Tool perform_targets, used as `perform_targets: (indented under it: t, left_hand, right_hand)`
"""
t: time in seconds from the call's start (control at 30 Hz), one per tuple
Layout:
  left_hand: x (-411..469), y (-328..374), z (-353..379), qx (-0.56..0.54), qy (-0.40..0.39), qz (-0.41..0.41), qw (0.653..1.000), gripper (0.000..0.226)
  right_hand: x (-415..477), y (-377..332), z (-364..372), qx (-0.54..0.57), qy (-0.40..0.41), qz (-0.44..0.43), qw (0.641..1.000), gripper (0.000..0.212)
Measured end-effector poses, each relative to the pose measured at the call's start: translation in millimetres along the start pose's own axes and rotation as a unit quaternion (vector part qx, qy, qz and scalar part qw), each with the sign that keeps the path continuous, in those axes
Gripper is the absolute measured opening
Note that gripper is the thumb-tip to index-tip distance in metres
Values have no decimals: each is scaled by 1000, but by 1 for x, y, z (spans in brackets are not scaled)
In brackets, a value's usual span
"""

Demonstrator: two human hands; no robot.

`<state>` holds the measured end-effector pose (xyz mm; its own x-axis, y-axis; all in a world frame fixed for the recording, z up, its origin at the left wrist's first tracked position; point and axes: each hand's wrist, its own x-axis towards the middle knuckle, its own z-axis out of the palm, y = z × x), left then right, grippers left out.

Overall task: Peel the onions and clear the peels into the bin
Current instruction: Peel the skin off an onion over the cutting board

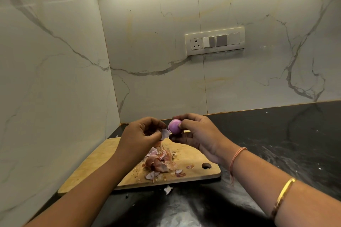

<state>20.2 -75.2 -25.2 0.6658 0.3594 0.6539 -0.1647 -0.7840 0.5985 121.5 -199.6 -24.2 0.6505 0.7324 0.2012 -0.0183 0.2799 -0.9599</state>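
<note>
One onion [175, 125], one wooden chopping board [103, 155], one heap of peels [158, 162], and two bare hands at work above the board's far edge.

The onion is small, round and glossy purple-pink, most of its dry skin gone, with a thin pale edge showing on its left side. It is held in the air over the far end of the board, clear of the wood.

The right grip [199, 138] is curled round the onion, thumb pressing its right face and fingers wrapped under and behind it. The left grip [142, 134] is closed in a pinch on a pale flap of peel [165, 133] just beside the onion's left side; whether the flap is joined to the onion I cannot tell.

The heap of pink and brown peels lies near the middle of the board, with small flakes scattered around it. One stray white peel scrap [168, 189] lies on the black counter [276, 143], just off the board's near edge.

A thread band [236, 158] circles the right wrist and one gold bangle [284, 193] sits further up the forearm.
</note>
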Motion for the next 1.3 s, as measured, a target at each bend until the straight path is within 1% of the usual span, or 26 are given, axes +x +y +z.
perform_targets:
  t: [0.07, 0.13, 0.2, 0.27, 0.33, 0.43, 0.53, 0.7, 0.93, 1.0, 1.07, 1.23, 1.3]
  left_hand:
    - [0, -2, 0, 63, -7, 17, 998, 27]
    - [0, -4, -1, 113, -7, 21, 993, 19]
    - [1, -8, -3, 136, 4, 17, 991, 13]
    - [2, -11, -4, 143, 8, 14, 990, 12]
    - [2, -12, -3, 138, -5, 9, 990, 13]
    - [0, -10, 0, 110, -42, 9, 993, 20]
    - [-1, -7, 1, 70, -60, 8, 996, 25]
    - [-1, -3, 1, 35, -31, -13, 999, 23]
    - [0, -3, 4, 83, 9, -7, 996, 17]
    - [0, -4, 3, 94, 14, -5, 995, 15]
    - [2, -5, 2, 84, 19, -10, 996, 17]
    - [1, -4, -1, 5, 14, -20, 1000, 26]
    - [0, -3, 1, -13, 10, -21, 1000, 25]
  right_hand:
    - [0, 0, -1, 0, 9, 7, 1000, 20]
    - [1, -1, -3, -2, 17, 8, 1000, 19]
    - [1, -2, -5, -1, 21, 12, 1000, 18]
    - [1, -2, -7, 6, 12, 25, 1000, 19]
    - [1, 0, -5, 10, -7, 36, 999, 21]
    - [1, 3, -2, 2, -26, 24, 999, 27]
    - [1, 2, -4, 8, -39, 13, 999, 26]
    - [1, 3, -3, -45, -59, -20, 997, 28]
    - [1, 6, -1, -104, -56, -51, 992, 23]
    - [0, 6, 0, -100, -62, -47, 992, 22]
    - [1, 5, 0, -85, -67, -43, 993, 22]
    - [1, 1, 0, -24, -68, -19, 997, 28]
    - [0, 1, -1, -1, -67, -12, 998, 28]
